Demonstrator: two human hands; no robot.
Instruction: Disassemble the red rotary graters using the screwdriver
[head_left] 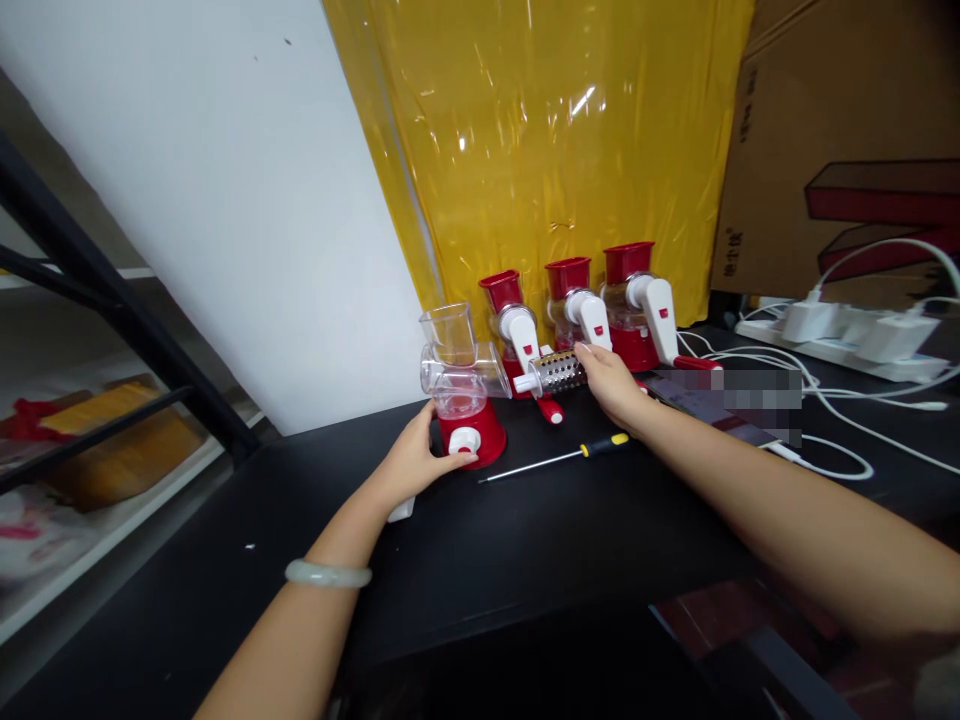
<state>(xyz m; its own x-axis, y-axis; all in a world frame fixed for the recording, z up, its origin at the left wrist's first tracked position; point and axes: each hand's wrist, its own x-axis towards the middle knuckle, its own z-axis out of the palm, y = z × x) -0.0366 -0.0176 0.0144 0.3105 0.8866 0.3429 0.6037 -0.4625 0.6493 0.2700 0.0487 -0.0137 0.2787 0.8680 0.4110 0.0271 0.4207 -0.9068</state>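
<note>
A rotary grater (465, 390) with a clear hopper and barrel on a red base stands on the black table (525, 540). My left hand (420, 455) grips its red base from the left, thumb near the white knob. My right hand (611, 385) holds a perforated metal drum (555, 373) with a white tip, level with the open end of the clear barrel and just to its right. A white piece (401, 510) peeks out under my left wrist.
Three assembled red-and-white graters (592, 310) line the back against a yellow plastic sheet (540, 140). A yellow-handled screwdriver (559, 458) lies in front of them. A power strip with chargers and white cables (840, 335) fills the right; cardboard boxes (847, 140) stand behind.
</note>
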